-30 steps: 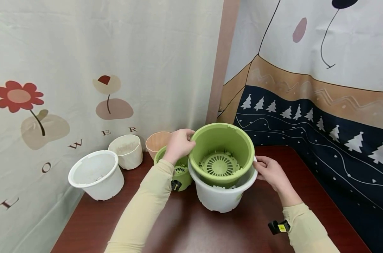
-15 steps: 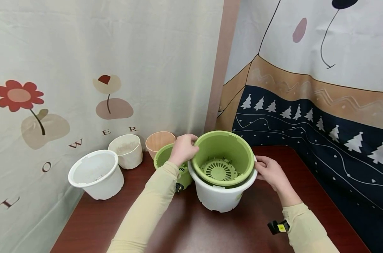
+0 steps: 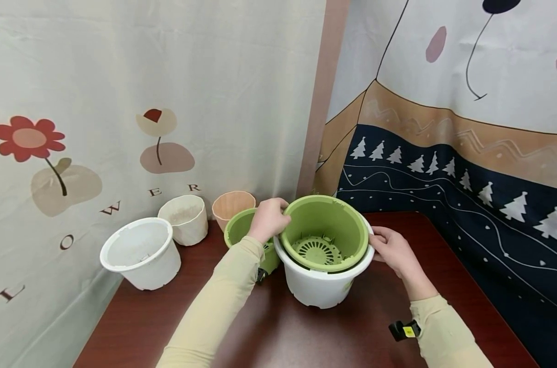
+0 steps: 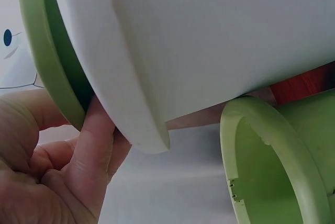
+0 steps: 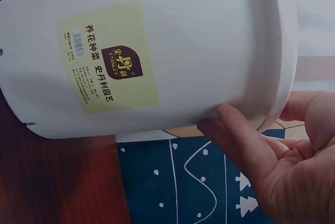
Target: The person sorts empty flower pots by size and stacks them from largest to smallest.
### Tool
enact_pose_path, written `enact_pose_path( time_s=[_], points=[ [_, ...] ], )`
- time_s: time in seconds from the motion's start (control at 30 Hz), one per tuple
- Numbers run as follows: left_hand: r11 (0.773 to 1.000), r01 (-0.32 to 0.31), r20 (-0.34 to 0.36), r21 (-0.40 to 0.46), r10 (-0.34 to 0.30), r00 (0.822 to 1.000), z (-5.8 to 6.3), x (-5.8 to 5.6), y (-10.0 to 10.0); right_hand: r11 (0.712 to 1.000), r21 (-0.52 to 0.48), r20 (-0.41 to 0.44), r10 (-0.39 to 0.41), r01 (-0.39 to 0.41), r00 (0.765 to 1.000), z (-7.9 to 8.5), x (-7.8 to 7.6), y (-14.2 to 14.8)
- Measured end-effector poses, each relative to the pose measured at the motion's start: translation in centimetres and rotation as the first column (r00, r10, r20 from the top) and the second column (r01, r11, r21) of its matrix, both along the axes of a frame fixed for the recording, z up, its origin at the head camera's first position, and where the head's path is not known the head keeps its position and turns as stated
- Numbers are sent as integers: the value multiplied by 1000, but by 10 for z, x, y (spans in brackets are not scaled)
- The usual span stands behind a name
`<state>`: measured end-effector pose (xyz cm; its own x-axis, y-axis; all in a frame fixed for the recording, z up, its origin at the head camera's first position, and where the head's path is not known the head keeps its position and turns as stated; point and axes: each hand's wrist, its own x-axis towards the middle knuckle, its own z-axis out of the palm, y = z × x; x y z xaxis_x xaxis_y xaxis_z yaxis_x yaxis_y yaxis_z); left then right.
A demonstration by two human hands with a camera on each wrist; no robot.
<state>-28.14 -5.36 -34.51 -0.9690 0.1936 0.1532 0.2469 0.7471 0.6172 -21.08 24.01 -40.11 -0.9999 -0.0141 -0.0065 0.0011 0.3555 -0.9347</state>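
Note:
A green flower pot (image 3: 326,225) with a slotted base sits mostly inside a white flower pot (image 3: 317,291) on the table, tilted a little, its rim just above the white one. My left hand (image 3: 270,221) pinches the green pot's rim at its left side; in the left wrist view the fingers (image 4: 91,156) sit between the green rim and the white rim. With my right hand (image 3: 395,250) I grip the white pot's rim on the right. The right wrist view shows the thumb (image 5: 235,135) under that rim and a pale green label (image 5: 110,59) on the pot's wall.
Left of the nested pair stands a smaller green pot (image 3: 239,227), partly behind my left arm. Behind it is a peach pot (image 3: 232,204). Further left are a cream pot (image 3: 193,227) and another white pot (image 3: 154,266). Printed curtains (image 3: 241,92) hang behind the dark red table (image 3: 287,337).
The green pot has sunk lower into the white pot, my left hand moving down and slightly right with it. My right hand and the white pot have stayed in place.

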Motion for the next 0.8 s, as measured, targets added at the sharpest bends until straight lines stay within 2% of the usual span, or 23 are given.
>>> enact_pose_path(
  time_s=[0.33, 0.8],
  points=[
    [999, -13, -46, -38, 11, 999, -2, 0, -1, 1000, 23, -10, -11, 12, 1000, 0, 0, -1],
    [997, -12, -64, -76, 7, 998, -2, 6, 0, 999, 30, -10, -20, 20, 1000, -2, 0, -1]
  ],
)
